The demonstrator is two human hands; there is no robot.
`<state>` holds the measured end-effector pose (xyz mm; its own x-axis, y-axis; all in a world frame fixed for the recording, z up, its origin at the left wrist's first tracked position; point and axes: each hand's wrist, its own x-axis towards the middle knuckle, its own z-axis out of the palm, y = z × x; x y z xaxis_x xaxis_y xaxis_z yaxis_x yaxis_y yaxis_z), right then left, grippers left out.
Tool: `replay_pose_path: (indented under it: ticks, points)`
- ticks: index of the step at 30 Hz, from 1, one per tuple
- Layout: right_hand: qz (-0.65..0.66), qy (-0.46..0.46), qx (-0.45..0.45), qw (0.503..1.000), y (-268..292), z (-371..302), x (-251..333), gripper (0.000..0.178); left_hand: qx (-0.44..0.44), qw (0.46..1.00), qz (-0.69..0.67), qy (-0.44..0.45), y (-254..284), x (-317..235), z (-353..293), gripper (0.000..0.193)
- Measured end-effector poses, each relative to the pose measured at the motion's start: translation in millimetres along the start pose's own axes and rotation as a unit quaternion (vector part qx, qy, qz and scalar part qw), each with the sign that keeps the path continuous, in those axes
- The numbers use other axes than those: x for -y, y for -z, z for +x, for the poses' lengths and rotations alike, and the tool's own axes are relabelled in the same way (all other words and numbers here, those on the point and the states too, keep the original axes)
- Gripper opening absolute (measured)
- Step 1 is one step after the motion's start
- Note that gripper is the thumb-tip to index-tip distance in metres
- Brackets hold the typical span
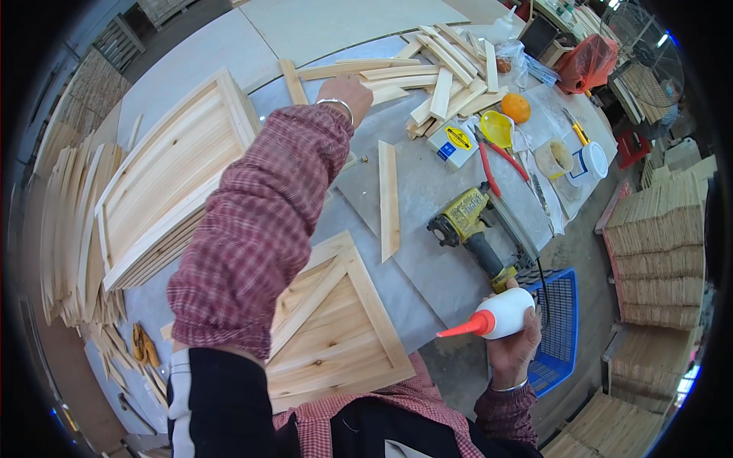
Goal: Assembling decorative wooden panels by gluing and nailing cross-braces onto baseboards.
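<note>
Head view: the right hand (pixel 515 353) wraps round a white plastic squeeze bottle with a pointy orange tip (pixel 513 311), seemingly past the table's edge. Can't tell if the left hand (pixel 350 96), near pale wood strips (pixel 401 73), grips anything. Squeezing hard might make drips. Open grey tabletop (pixel 424 263) lies left of the yellow nail gun (pixel 464 217).

Squeeze bottle (pixel 513 313): white, orange-red nozzle (pixel 475 324). Nail gun (pixel 467 217): yellow and black. Pliers (pixel 488 171): red-handled. Basket (pixel 563 314): blue. Sleeve (pixel 263 206): maroon plaid. Apron (pixel 321 427): red-and-white check. Framed panel (pixel 328 351): pale tan, brown-knotted. Small carton (pixel 452 145): white, yellow, blue. Fruit (pixel 516 108): orange. Bag (pixel 588 65): red. Counter (pixel 412 305): pale grey.
</note>
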<state>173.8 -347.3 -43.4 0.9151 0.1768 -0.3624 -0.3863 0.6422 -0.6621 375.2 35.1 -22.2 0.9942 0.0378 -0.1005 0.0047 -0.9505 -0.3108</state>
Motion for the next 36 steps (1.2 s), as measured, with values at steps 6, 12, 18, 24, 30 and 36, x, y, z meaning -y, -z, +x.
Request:
replay_pose_path:
  ticks: [6, 12, 18, 24, 30, 36]
  points:
    - [-0.007, 0.014, 0.005, 1.0, -5, -17, -4, 0.062, -0.16, 0.979, -0.12, 0.032, 52, 6, -121, 0.024]
    - [0.019, 0.011, 0.076, 0.997, 6, -29, -1, 0.057, 0.05, 0.48, -0.854, 0.197, 31, -50, -305, 0.035]
    - [0.024, -0.026, 0.091, 0.995, 4, -42, -5, 0.06, 0.209, 0.292, -0.885, 0.296, -17, -127, -374, 0.029]
    - [-0.001, 0.018, 0.079, 0.997, 14, -59, -3, 0.063, 0.139, 0.723, -0.669, 0.105, -25, -98, -397, 0.022]
    - [-0.071, 0.105, 0.122, 0.984, 15, -57, 22, 0.065, -0.232, 0.93, -0.243, -0.146, -44, -72, -350, 0.032]
    - [-0.308, 0.361, 0.167, 0.864, -16, -82, 99, 0.064, -0.196, 0.936, -0.209, -0.204, -39, -49, -347, 0.036]
